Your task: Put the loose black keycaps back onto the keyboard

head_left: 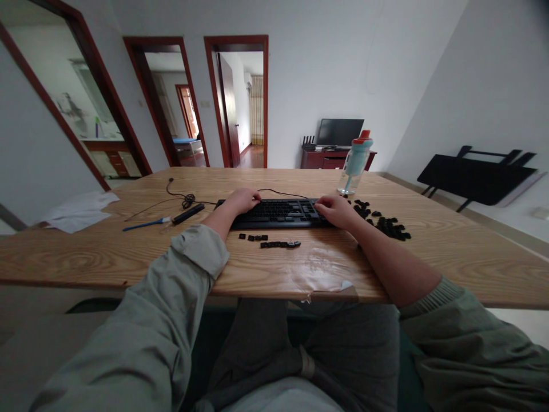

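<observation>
A black keyboard (281, 213) lies on the wooden table in front of me, with part of its key area bare of caps. At its left end, my left hand (241, 201) is closed over the keyboard, fingers curled near the top edge. My right hand (337, 210) is at the right end, thumb and fingertips pinched together over the number pad; whatever is between them is too small to make out. Loose keycaps (392, 228) are heaped beyond my right wrist. Nearer to me, a short row of keycaps (280, 244) and a few more keycaps (258, 237) lie before the keyboard.
Left of the keyboard are a blue-handled brush (146, 224), a black stick-like tool (187, 214) and a coiled cable (187, 200). White paper (81, 212) covers the table's left corner. A clear bottle with a red lid (355, 163) stands behind my right hand.
</observation>
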Action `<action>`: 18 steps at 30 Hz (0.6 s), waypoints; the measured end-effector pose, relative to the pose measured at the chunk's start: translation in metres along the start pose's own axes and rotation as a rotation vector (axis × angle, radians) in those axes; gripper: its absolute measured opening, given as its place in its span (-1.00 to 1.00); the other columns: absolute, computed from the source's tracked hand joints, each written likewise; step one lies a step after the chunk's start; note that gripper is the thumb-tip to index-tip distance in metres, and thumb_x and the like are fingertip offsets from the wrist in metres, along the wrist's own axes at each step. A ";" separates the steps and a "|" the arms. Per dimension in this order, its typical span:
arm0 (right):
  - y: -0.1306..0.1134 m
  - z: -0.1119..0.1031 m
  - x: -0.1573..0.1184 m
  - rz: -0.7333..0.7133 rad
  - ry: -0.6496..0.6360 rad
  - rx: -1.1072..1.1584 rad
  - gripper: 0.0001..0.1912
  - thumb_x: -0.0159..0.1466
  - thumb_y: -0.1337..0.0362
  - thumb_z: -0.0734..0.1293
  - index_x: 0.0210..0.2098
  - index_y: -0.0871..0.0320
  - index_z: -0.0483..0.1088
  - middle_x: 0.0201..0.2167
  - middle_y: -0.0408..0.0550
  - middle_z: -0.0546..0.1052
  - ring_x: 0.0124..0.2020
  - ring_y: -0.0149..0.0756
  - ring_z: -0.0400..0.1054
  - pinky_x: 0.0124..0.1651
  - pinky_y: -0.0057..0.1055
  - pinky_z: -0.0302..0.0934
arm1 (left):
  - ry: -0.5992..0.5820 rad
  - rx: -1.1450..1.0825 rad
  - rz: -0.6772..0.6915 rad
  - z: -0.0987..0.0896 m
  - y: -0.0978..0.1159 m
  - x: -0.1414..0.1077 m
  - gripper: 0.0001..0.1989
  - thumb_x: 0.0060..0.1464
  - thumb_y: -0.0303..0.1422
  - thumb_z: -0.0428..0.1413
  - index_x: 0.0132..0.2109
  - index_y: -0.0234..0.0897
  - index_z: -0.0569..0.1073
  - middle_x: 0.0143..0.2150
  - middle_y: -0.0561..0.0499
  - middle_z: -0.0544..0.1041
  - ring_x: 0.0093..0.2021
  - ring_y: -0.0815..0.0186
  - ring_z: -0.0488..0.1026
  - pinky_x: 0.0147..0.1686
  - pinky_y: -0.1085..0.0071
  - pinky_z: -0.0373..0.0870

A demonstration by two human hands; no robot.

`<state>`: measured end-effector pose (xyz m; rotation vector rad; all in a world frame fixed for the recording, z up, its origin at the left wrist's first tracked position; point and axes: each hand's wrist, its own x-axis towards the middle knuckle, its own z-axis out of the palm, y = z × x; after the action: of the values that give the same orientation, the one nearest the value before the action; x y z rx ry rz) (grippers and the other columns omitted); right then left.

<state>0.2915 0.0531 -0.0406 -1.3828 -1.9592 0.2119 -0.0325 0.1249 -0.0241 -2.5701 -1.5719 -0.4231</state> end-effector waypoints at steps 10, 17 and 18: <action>-0.004 -0.001 -0.001 0.009 0.006 -0.006 -0.73 0.18 0.15 0.26 -0.44 0.19 0.51 -0.51 -0.05 0.54 -0.43 -0.26 0.33 -0.31 -0.35 0.17 | -0.006 0.018 0.024 0.001 0.001 0.001 -0.73 0.16 -0.34 0.08 -0.08 -0.19 0.62 -0.10 -0.06 0.64 -0.10 0.20 0.53 -0.08 0.38 0.37; -0.004 -0.002 -0.001 0.014 -0.011 -0.005 -0.73 0.18 0.16 0.26 -0.44 0.20 0.50 -0.54 -0.07 0.51 -0.45 -0.27 0.32 -0.33 -0.36 0.15 | -0.026 0.033 0.005 0.000 0.004 0.002 -0.74 0.16 -0.35 0.09 -0.08 -0.21 0.63 -0.11 -0.08 0.65 -0.13 0.20 0.54 -0.12 0.39 0.37; -0.004 -0.002 -0.001 0.012 -0.011 -0.005 -0.72 0.18 0.15 0.26 -0.45 0.20 0.50 -0.54 -0.07 0.51 -0.45 -0.27 0.31 -0.33 -0.36 0.15 | -0.023 0.025 0.006 0.001 0.004 0.002 -0.74 0.16 -0.35 0.09 -0.08 -0.21 0.63 -0.11 -0.09 0.65 -0.13 0.20 0.54 -0.12 0.38 0.38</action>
<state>0.2896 0.0504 -0.0378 -1.3993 -1.9623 0.2213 -0.0279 0.1249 -0.0239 -2.5689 -1.5664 -0.3726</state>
